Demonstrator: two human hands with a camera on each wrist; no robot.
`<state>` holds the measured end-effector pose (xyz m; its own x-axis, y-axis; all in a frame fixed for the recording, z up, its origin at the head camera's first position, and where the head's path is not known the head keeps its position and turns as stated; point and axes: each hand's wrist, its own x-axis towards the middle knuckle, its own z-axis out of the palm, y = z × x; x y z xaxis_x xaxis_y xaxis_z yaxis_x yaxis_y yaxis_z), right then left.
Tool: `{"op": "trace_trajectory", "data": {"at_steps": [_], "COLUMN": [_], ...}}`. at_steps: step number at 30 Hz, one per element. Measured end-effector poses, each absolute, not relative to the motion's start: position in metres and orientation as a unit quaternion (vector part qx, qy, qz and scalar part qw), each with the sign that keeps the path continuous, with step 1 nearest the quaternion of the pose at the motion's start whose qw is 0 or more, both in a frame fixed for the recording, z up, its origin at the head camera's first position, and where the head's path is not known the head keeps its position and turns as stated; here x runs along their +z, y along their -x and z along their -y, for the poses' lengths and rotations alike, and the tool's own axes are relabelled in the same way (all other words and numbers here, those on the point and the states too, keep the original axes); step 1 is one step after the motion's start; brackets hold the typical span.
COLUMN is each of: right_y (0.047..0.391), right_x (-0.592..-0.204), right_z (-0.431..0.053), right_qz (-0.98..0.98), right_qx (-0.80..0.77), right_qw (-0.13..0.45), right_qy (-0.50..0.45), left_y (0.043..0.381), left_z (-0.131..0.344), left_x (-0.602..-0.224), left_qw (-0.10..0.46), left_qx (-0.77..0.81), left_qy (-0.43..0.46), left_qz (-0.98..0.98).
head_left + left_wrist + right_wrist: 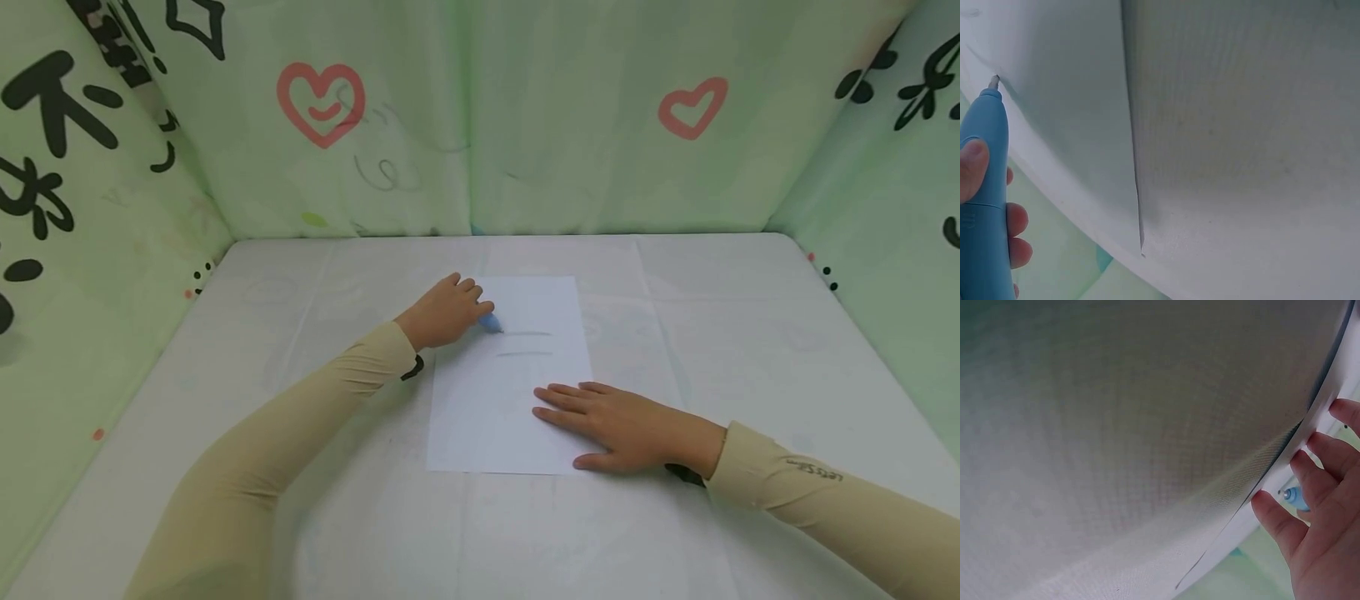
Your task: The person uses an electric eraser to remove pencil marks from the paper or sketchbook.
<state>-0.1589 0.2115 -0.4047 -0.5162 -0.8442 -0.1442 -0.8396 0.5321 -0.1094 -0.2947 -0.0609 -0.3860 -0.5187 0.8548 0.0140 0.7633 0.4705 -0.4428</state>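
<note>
My left hand (448,310) grips a thick blue pen (985,162) with a narrow metal tip, the thumb on one side of its barrel and fingers on the other. Its tip meets the white sheet of paper (487,417) at the left end of the upper of two faint grey lines (527,334). Spread flat, my right hand (622,425) rests on the lower right part of the sheet, with straight fingers (1279,519) near the paper's edge in the right wrist view.
The paper lies on a table with a white cloth (360,517). Green curtains with red hearts (321,104) and black markings hang behind it and along both sides. A dark band (413,367) shows at the left wrist.
</note>
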Motion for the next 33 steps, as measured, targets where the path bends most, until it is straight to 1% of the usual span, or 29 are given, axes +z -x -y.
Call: {"op": "trace_trajectory", "data": {"at_steps": [6, 16, 23, 25, 33], "right_y": [0.1592, 0.1592, 0.1599, 0.1600, 0.1601], "right_x": [-0.4040, -0.4036, -0.4046, -0.4047, -0.4045], "right_z": [-0.2115, -0.2109, -0.2109, -0.2109, -0.2108], "right_qz": [-0.871, -0.871, -0.872, -0.872, -0.871], "right_qx": [-0.014, -0.016, -0.018, -0.018, -0.016], "right_qw": [0.099, 0.104, 0.110, 0.109, 0.104], "right_qy": [0.481, 0.480, 0.476, 0.476, 0.479], "left_y": [0.2925, 0.2922, 0.2919, 0.2925, 0.2929], "left_z": [0.0600, 0.0612, 0.0596, 0.0594, 0.0570], "left_x": [-0.3829, -0.3846, -0.3850, -0.3856, -0.3856], "left_qw": [0.102, 0.109, 0.102, 0.108, 0.101], "left_qx": [0.192, 0.194, 0.196, 0.198, 0.196], "left_qy": [0.479, 0.471, 0.471, 0.473, 0.466], "left_qz": [0.851, 0.854, 0.854, 0.852, 0.857]}}
